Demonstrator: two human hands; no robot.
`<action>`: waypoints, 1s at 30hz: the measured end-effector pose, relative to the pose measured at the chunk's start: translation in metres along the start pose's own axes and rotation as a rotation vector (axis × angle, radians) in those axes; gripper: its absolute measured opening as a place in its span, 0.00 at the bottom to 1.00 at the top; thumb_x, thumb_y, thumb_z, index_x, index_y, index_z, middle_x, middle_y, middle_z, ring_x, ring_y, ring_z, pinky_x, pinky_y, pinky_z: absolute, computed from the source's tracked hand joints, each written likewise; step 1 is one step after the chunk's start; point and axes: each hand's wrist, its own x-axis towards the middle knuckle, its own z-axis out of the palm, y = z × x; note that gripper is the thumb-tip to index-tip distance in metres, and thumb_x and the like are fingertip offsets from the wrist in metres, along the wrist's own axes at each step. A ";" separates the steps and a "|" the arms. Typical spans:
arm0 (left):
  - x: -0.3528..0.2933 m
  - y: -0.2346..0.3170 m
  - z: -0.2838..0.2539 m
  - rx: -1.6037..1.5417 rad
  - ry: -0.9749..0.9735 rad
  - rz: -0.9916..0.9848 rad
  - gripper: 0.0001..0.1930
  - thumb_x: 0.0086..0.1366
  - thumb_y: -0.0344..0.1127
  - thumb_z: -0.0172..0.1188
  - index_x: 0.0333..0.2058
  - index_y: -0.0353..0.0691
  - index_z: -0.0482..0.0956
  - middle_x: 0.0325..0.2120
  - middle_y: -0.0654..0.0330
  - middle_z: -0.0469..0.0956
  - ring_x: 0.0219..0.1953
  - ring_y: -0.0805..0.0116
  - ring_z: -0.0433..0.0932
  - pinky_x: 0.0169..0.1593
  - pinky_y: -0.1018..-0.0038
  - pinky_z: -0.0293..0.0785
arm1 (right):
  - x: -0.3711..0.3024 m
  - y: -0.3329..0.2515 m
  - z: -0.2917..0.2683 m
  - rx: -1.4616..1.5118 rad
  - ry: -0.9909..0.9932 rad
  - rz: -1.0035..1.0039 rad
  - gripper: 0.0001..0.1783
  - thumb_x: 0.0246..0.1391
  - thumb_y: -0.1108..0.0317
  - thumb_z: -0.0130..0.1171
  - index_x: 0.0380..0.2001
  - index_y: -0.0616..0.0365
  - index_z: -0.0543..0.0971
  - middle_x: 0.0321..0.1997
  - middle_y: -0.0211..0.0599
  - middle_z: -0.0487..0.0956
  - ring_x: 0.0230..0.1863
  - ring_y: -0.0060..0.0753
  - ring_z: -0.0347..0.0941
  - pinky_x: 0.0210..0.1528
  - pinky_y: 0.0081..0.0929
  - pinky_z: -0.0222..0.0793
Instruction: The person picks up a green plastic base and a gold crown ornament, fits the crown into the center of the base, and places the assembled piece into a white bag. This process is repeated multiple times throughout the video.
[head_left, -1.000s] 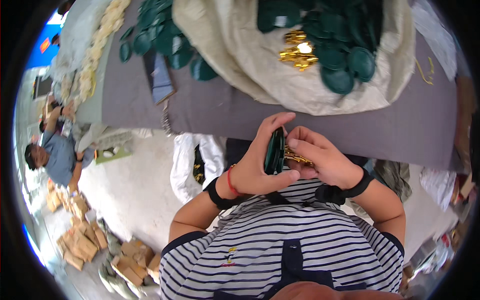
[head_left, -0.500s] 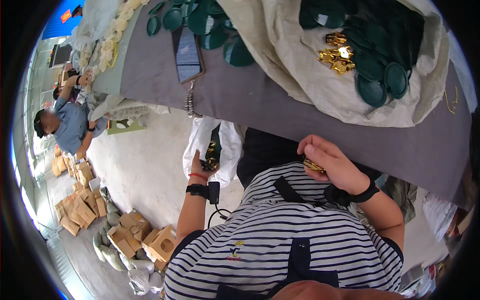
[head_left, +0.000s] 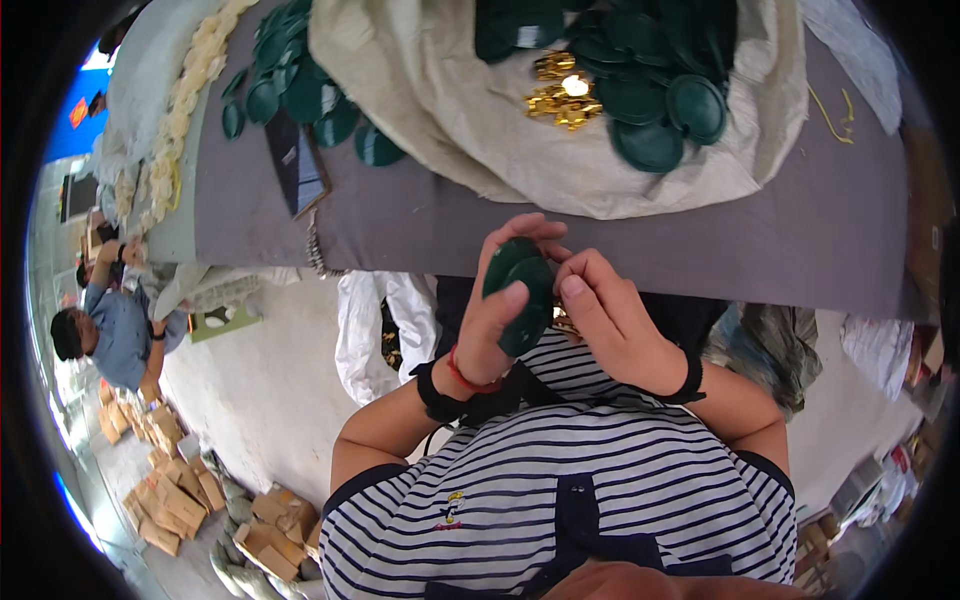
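Observation:
My left hand (head_left: 483,325) is closed around dark green round discs (head_left: 520,285), which overlap in its grip. Right beside it is my right hand (head_left: 625,335), its fingertips at the discs' edge and its fingers curled over a shiny gold piece (head_left: 563,322) that shows only in part. Both hands are in front of my body, just off the table's near edge. On the pale woven sack (head_left: 560,180) lie a heap of similar green discs (head_left: 640,95) and a small cluster of gold pieces (head_left: 565,100).
The grey table (head_left: 400,235) bears more green discs (head_left: 290,75) at the left, a phone (head_left: 297,170) with a beaded strap (head_left: 315,245), and yellow string (head_left: 840,120). A white bag (head_left: 360,340) hangs below. Cardboard boxes (head_left: 180,500) and a seated person (head_left: 115,335) are at the left.
My left hand has come up from the white bag with green discs in it and met my right hand. My right hand has moved slightly left, still holding gold. The view has shifted.

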 end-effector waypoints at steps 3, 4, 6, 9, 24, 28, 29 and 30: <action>0.006 -0.009 0.010 0.057 -0.044 0.062 0.34 0.60 0.48 0.51 0.60 0.36 0.55 0.58 0.52 0.60 0.55 0.64 0.63 0.59 0.68 0.59 | -0.002 -0.004 -0.005 -0.103 0.088 -0.101 0.10 0.65 0.66 0.43 0.37 0.63 0.67 0.18 0.44 0.72 0.20 0.38 0.72 0.26 0.29 0.65; 0.008 -0.009 0.014 0.059 -0.011 0.042 0.34 0.59 0.49 0.51 0.59 0.35 0.55 0.58 0.52 0.60 0.55 0.64 0.63 0.59 0.68 0.58 | -0.003 -0.004 -0.006 -0.106 0.105 -0.100 0.10 0.65 0.66 0.43 0.37 0.63 0.67 0.18 0.44 0.72 0.20 0.38 0.72 0.26 0.29 0.65; 0.010 -0.011 0.019 0.062 -0.029 0.058 0.32 0.60 0.48 0.50 0.59 0.36 0.56 0.57 0.53 0.61 0.54 0.64 0.64 0.59 0.69 0.59 | -0.004 -0.001 -0.005 -0.130 0.135 -0.130 0.08 0.62 0.66 0.47 0.35 0.61 0.68 0.18 0.44 0.73 0.21 0.45 0.73 0.26 0.33 0.67; 0.014 -0.002 0.024 0.012 0.035 -0.114 0.28 0.63 0.44 0.46 0.58 0.37 0.57 0.54 0.54 0.63 0.52 0.66 0.64 0.58 0.71 0.59 | -0.005 0.006 -0.007 -0.751 0.195 -0.442 0.07 0.57 0.66 0.52 0.32 0.58 0.69 0.18 0.42 0.73 0.21 0.45 0.74 0.25 0.36 0.68; 0.011 -0.024 0.015 0.610 0.089 0.527 0.32 0.57 0.48 0.45 0.58 0.37 0.54 0.56 0.43 0.60 0.58 0.57 0.62 0.60 0.63 0.55 | 0.004 -0.013 0.004 -0.093 0.102 -0.001 0.11 0.63 0.67 0.42 0.32 0.65 0.67 0.21 0.54 0.72 0.23 0.52 0.72 0.26 0.39 0.65; 0.015 -0.035 -0.001 0.563 -0.151 0.784 0.30 0.56 0.44 0.52 0.55 0.36 0.59 0.57 0.40 0.58 0.61 0.46 0.58 0.64 0.54 0.47 | -0.001 -0.005 0.005 -0.018 0.013 0.117 0.13 0.64 0.65 0.40 0.35 0.64 0.69 0.23 0.47 0.72 0.21 0.40 0.70 0.27 0.33 0.67; 0.015 -0.036 -0.006 0.577 -0.226 0.852 0.30 0.55 0.45 0.53 0.54 0.36 0.61 0.57 0.40 0.59 0.61 0.44 0.59 0.64 0.52 0.47 | -0.002 -0.009 0.006 0.176 0.005 0.274 0.13 0.64 0.64 0.40 0.35 0.63 0.69 0.25 0.42 0.71 0.22 0.34 0.69 0.27 0.29 0.67; 0.016 -0.035 -0.009 0.620 -0.248 0.862 0.29 0.56 0.47 0.54 0.53 0.38 0.63 0.55 0.40 0.61 0.59 0.40 0.61 0.64 0.48 0.47 | -0.003 -0.011 0.007 0.373 0.003 0.429 0.13 0.64 0.64 0.39 0.36 0.62 0.70 0.27 0.37 0.71 0.23 0.28 0.68 0.27 0.26 0.67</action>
